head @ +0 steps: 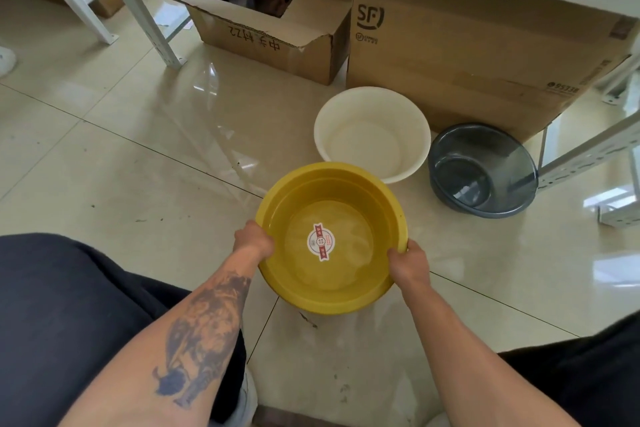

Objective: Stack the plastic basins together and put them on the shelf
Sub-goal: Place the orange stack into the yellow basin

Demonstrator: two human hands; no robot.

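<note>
A yellow plastic basin (311, 191) with a round sticker inside is held over the tiled floor in front of me. My left hand (252, 240) grips its left rim and my right hand (408, 263) grips its right rim. Just beyond it, a white basin (372, 133) stands upright on the floor. A dark grey translucent basin (483, 170) sits to the right of the white one, tilted, beside a white metal shelf frame (588, 156).
An open cardboard box (270, 35) and a large closed SF carton (467, 55) stand behind the basins. White shelf legs (138, 7) rise at the upper left. My dark-clothed knees (69, 305) fill the lower corners.
</note>
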